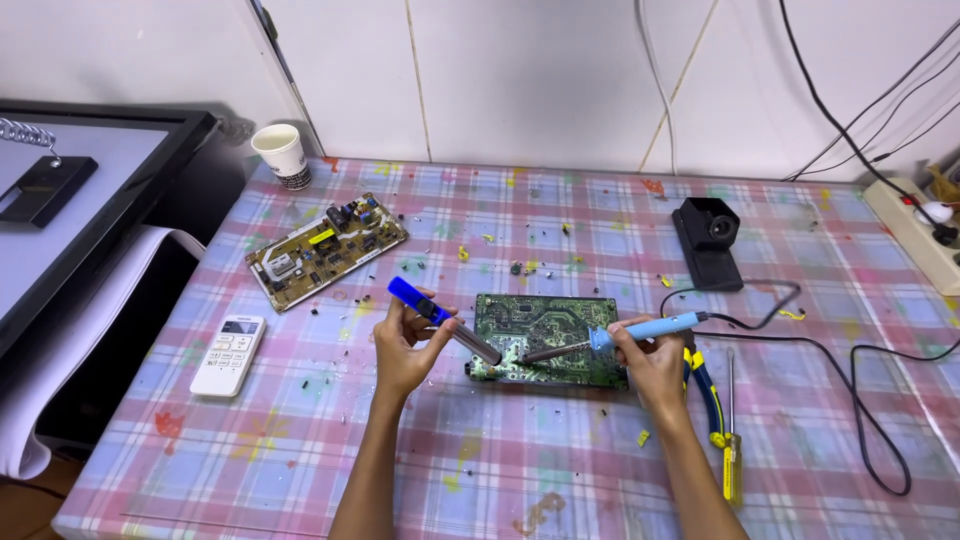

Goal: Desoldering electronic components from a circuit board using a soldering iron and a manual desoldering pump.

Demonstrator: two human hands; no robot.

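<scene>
A green circuit board (548, 325) lies on the plaid tablecloth in front of me. My left hand (405, 345) grips a desoldering pump (440, 318) with a blue plunger end and a grey barrel, its tip angled down toward the board's front left. My right hand (650, 355) holds a light blue soldering iron (640, 328) like a pen. Its dark metal tip rests on the board close to the pump's nozzle. The iron's black cord (850, 370) runs off to the right.
A yellowish circuit board (325, 250) lies at the back left, a white remote control (229, 354) to its front. A paper cup (282, 155), a black stand (708, 240), blue-yellow pliers (708, 395), a screwdriver (731, 440) and a power strip (920, 235) surround the work.
</scene>
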